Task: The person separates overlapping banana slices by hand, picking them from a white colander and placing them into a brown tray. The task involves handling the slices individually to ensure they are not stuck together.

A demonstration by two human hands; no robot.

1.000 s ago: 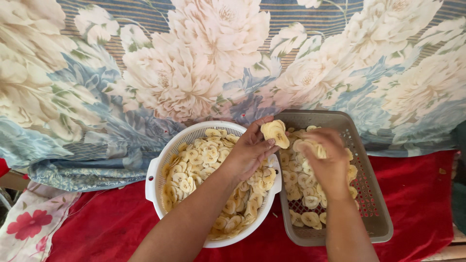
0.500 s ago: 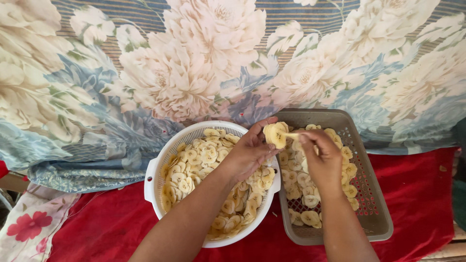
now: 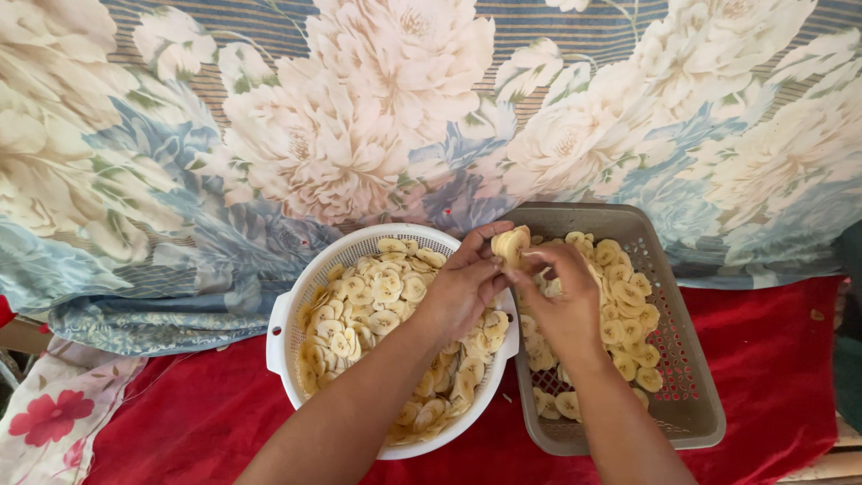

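Both hands meet over the seam between two containers, and the grip sits there, on a small clump of banana slices (image 3: pixel 510 244). The left hand (image 3: pixel 462 292) reaches in from the lower left, its thumb and forefinger closed on the near side of the clump; the right hand (image 3: pixel 566 301) comes from the lower right, its fingertips (image 3: pixel 537 256) pressed against the clump's other side. Between them the slices are pinched from both sides (they look stuck together, pale yellow, edge-on to the camera), lifted clear of both containers.

Directly below and to the left of the grip lies the white colander (image 3: pixel 285 316), round, perforated, with a handle on its left rim. It is heaped with loose slices (image 3: pixel 368 310), which spread away from the grip toward the lower left; the left forearm crosses over them.

Below and to the right of the grip stands the grey basket (image 3: pixel 687 359), rectangular with a slotted floor. A thinner layer of separated slices (image 3: pixel 624 310) lies in it, mostly along its left half and under the right hand; its right side shows bare mesh.

The two containers touch side by side, just beneath the pinch. Both rest on a red cloth (image 3: pixel 197 418). Beyond the grip, a flowered fabric (image 3: pixel 377 117) fills the upper view.
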